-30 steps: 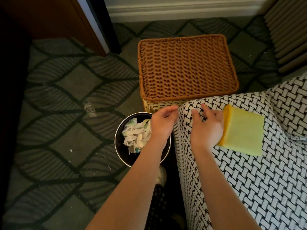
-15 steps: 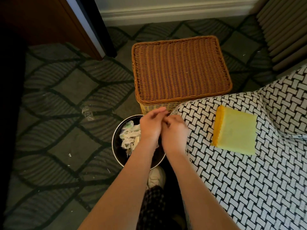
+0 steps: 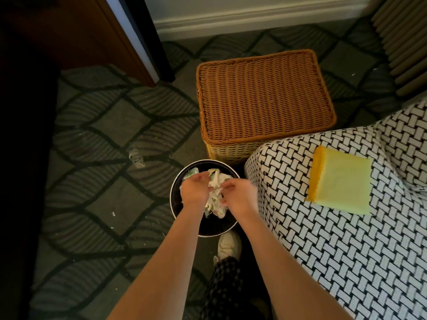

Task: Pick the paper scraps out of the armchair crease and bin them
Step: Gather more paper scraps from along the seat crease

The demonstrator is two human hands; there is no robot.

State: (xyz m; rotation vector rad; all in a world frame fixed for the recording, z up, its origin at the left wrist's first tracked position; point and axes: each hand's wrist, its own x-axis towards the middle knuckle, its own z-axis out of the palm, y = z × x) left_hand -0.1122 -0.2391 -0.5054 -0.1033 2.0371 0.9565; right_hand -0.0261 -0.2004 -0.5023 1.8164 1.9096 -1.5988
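Note:
A round black bin (image 3: 176, 205) stands on the carpet beside the black-and-white woven armchair (image 3: 323, 239). Crumpled paper scraps (image 3: 216, 200) lie inside the bin. Both my hands hover over the bin's opening, a small gap apart. My left hand (image 3: 195, 189) has its fingers loosely curled, with the tips close to the paper. My right hand (image 3: 240, 196) is also loosely curled, thumb near the fingers. No scrap shows in either hand. The armchair's crease (image 3: 392, 168) runs at the right, and no paper is visible in it.
A yellow cloth (image 3: 342, 184) lies on the armchair's arm. A lidded wicker basket (image 3: 263, 95) stands just beyond the bin. Small white bits (image 3: 136, 156) dot the patterned carpet. My shoe (image 3: 228, 245) sits right below the bin. A wooden door (image 3: 97, 31) is at the upper left.
My right hand left the armchair's arm and joined the left at the bin's edge. Both hands then moved over the bin's opening and parted slightly.

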